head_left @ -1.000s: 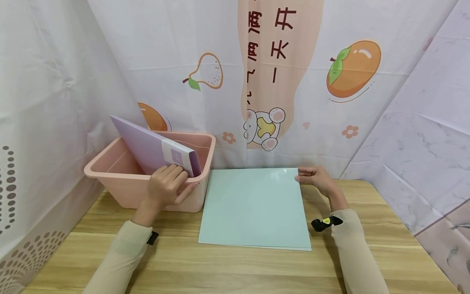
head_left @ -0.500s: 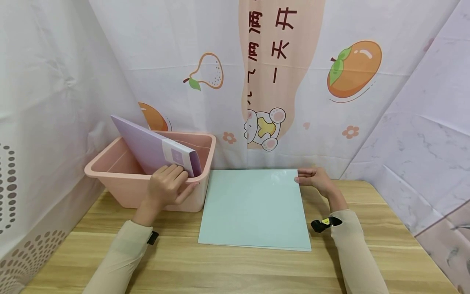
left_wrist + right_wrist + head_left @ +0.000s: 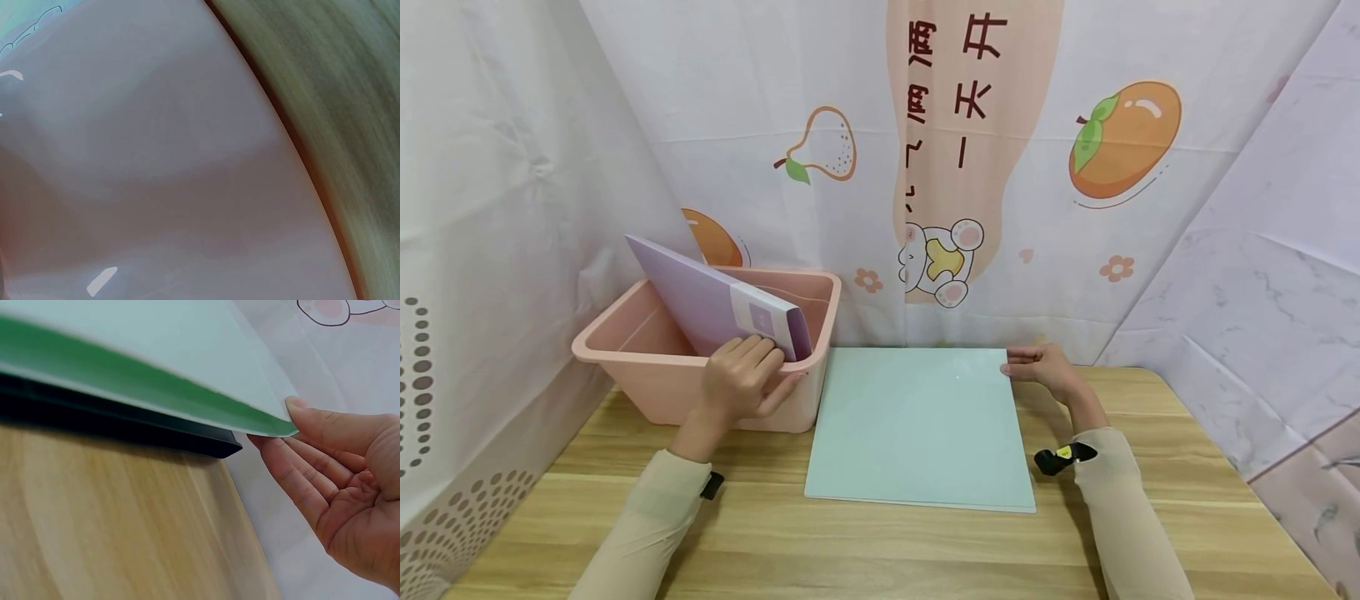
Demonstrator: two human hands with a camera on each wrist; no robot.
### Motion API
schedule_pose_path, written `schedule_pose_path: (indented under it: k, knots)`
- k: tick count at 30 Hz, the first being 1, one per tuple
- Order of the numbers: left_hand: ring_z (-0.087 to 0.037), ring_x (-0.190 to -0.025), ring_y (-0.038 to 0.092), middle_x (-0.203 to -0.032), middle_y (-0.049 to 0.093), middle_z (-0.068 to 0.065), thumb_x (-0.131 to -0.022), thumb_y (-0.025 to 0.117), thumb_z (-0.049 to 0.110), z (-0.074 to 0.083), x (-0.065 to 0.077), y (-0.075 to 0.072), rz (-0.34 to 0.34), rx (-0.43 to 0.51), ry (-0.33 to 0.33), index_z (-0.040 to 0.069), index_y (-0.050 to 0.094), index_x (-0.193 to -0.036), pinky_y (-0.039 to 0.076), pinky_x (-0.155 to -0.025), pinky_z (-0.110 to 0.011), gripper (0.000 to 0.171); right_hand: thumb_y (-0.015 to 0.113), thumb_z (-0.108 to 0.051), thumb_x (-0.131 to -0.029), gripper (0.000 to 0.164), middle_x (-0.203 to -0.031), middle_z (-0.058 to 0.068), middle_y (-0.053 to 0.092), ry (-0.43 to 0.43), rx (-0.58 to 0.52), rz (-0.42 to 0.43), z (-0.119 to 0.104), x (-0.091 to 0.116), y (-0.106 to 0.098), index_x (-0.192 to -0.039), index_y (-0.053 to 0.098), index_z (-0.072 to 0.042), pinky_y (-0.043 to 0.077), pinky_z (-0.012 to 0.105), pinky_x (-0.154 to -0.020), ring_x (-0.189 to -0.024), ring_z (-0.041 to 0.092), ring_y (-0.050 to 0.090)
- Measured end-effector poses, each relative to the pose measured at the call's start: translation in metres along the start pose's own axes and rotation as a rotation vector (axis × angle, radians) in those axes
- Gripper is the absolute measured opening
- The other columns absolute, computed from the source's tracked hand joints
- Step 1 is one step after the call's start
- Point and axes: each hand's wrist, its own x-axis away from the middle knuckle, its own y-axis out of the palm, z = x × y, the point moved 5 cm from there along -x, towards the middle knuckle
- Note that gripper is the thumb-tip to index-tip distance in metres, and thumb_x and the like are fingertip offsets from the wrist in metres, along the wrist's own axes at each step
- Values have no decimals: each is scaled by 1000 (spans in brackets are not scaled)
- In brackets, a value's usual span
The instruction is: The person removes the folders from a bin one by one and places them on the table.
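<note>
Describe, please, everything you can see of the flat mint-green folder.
The mint-green folder is pale, smooth, roughly rectangular and looks like plastic. In the right wrist view, a deeper green band shows between its pale edges. It lies nearly flat over the wooden table, right of the pink basket, its far edge by the curtain. The right hand pinches its far right corner. A black item shows beneath; whether it is part of the folder is unclear.

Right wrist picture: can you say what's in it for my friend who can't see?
A right hand pinches the corner of a pale green folder between thumb and fingers. A darker green band shows along its edge, with a black strip beneath, over a wooden table.
</note>
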Motion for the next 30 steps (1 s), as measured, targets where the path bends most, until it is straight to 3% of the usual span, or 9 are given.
schedule_pose_path:
  k: [12,30]
  knots:
    - [-22,-50,48,-60,50,-7,-99,51,36,0,1,1,7,0,2,5,55,-67,41,-45,-33,44,74,-14,-93,58,-135,32,60,19,28,5,4,-1,1,-140,51,12,58,25,-88,-95,0,70]
    - [-22,-50,48,-60,51,-7,-99,51,36,0,0,1,9,-4,9,5,55,-67,41,-44,-32,45,74,-16,-94,60,-135,31,60,32,28,-4,8,-3,1,-141,51,12,58,25,-87,-97,1,70]
